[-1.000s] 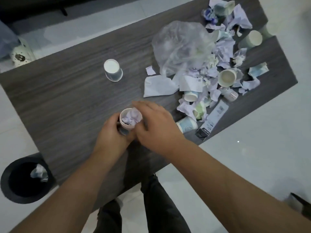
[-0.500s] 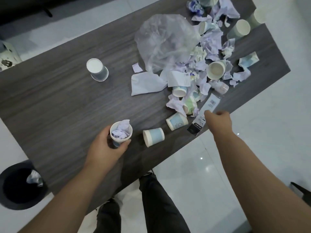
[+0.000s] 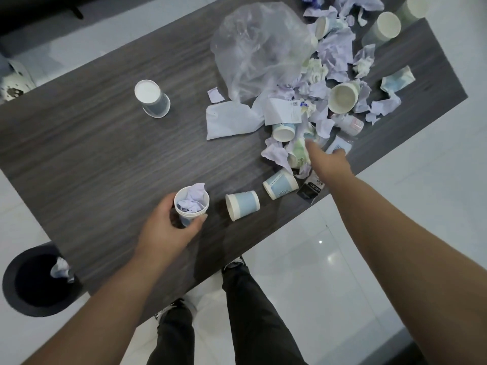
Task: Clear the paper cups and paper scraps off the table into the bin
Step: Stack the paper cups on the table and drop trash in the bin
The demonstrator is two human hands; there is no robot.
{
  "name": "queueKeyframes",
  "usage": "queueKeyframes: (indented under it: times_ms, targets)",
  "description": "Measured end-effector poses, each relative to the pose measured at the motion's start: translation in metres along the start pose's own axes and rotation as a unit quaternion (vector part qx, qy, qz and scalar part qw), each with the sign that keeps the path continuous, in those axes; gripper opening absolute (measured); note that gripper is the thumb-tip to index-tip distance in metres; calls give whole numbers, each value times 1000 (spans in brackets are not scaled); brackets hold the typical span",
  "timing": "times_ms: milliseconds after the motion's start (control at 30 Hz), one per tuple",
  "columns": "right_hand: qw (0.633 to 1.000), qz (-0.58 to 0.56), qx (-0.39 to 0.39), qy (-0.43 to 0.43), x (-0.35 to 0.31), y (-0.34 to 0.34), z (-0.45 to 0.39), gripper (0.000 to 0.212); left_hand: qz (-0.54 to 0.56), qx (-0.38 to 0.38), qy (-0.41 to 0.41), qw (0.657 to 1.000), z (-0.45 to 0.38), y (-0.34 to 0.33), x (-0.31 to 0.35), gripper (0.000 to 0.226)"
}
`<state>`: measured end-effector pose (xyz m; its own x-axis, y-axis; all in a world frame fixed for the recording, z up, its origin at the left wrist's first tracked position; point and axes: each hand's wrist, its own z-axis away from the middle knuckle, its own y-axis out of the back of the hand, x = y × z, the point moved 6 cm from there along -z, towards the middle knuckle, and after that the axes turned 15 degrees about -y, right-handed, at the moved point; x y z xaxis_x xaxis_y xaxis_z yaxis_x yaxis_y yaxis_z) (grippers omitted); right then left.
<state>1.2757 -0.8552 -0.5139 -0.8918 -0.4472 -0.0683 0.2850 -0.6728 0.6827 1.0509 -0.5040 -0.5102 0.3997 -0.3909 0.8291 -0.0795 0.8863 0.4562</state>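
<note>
Your dark wood counter (image 3: 87,154) carries a crumpled clear plastic bag (image 3: 259,46) at its far right, with a heap of paper scraps (image 3: 334,51) and paper cups spilling beside it. The black bin (image 3: 15,280) stands on the floor at your left, a scrap inside. Two blue cups (image 3: 243,204) lie tipped near the edge. Your left hand (image 3: 168,230) grips stacked cups (image 3: 191,204) stuffed with paper; your right hand (image 3: 328,164) reaches into the heap, its grip hidden.
</note>
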Motion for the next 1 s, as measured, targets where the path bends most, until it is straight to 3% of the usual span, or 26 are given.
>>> queueKeyframes:
  times_ms: [67,167,267,367,467,767,1000]
  targets:
    - [999,28,-24,11,-5,-10,9,140,10,2,2,1000,-1,-3,1,50]
    - [996,74,-39,23,-14,-28,14,149,13,5,-1,1000,-3,-5,6,49]
    - [989,148,-3,7,-20,-40,9,145,23,10,-4,1000,-5,-5,9,49]
    - [983,173,63,19,-19,-41,3,128,34,9,-5,999,-5,-6,12,49]
    - [990,119,69,32,-19,-38,-6,112,35,11,-6,999,-6,-6,14,49]
    - [998,38,22,46,-29,-36,-8,103,38,11,-4,999,-6,-8,13,53]
    - [988,-127,-47,68,-28,-31,11,79,50,20,-6,999,-5,-7,11,49]
